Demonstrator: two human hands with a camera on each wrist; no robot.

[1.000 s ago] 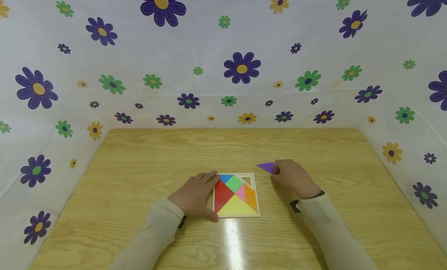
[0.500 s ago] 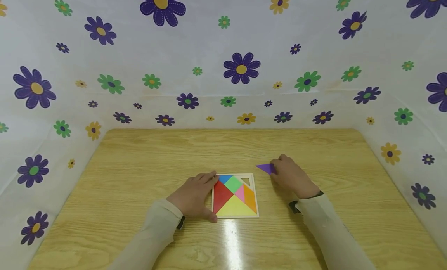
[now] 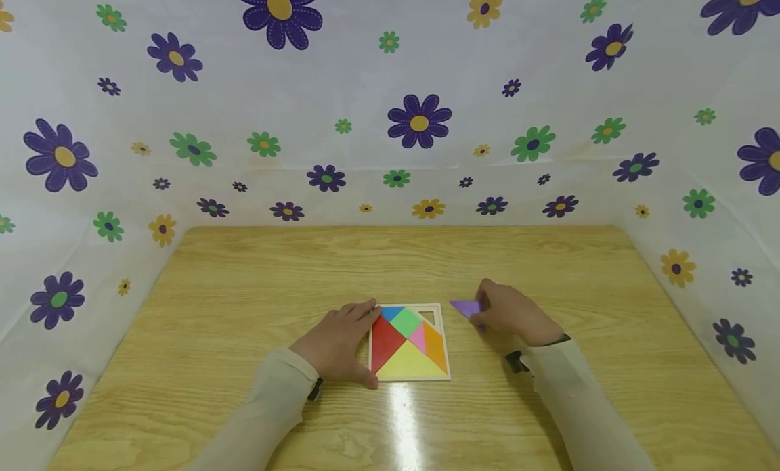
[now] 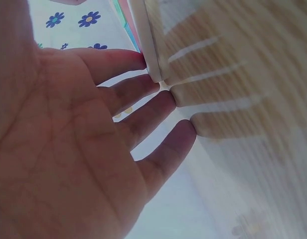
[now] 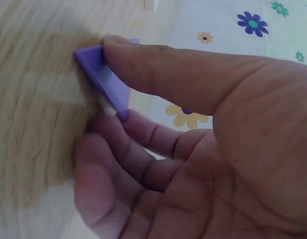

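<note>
A square tangram tray [image 3: 414, 379] with a pale rim lies on the table. Red [image 3: 385, 342], yellow [image 3: 411, 363], orange, pink, green and blue pieces fill most of it; its upper right corner is bare, with a cut-out [image 3: 430, 317]. My left hand [image 3: 335, 342] rests along the tray's left side, thumb by the near corner. In the left wrist view its extended fingertips are at the tray's edge [image 4: 146, 45] and the tabletop. Right of the tray, my right hand [image 3: 514, 315] pinches a purple triangle tangram piece [image 3: 464, 307], partly hidden behind the thumb [image 5: 138, 64].
The wood-grain table [image 3: 274, 268] extends around the tray on every side. A white cloth with printed flowers [image 3: 359, 143] stands behind the table and along both sides. Light glares off the tabletop [image 3: 402, 417] in front of the tray.
My right hand has turned the purple triangle and brought it slightly nearer to me, still right of the tray. The left hand and tray stay in place.
</note>
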